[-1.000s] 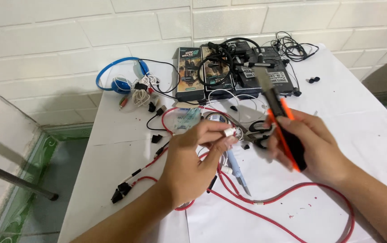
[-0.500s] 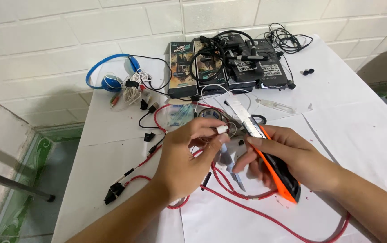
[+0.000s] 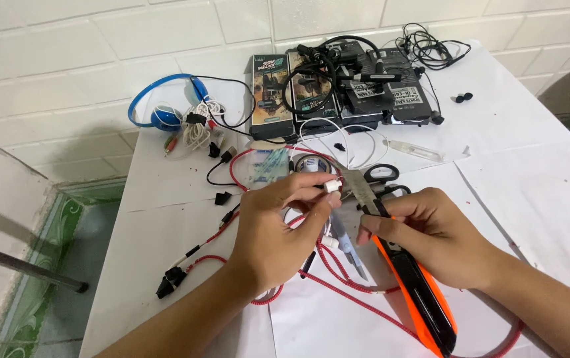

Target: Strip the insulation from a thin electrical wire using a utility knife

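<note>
Head camera: two bare hands work a utility knife against a small white plug above a cluttered white table [image 3: 536, 166].

Left hand [image 3: 278, 232] pinches the white plug [image 3: 332, 187] between thumb and fingertips; right hand [image 3: 434, 232] grips the orange-and-black utility knife [image 3: 411, 285], its blade beside the plug. Red braided cable [image 3: 344, 282] loops beneath, black scissors [image 3: 381, 176] just behind, blue headphones [image 3: 162, 106] near the tiled wall.

blue headphones [image 3: 159, 109], black scissors [image 3: 379, 178], dark boxes [image 3: 338, 89]

Two hands [image 3: 278, 232], one orange utility knife [image 3: 417, 298], one blue headphone set [image 3: 162, 106], one pair of scissors [image 3: 381, 176].
</note>
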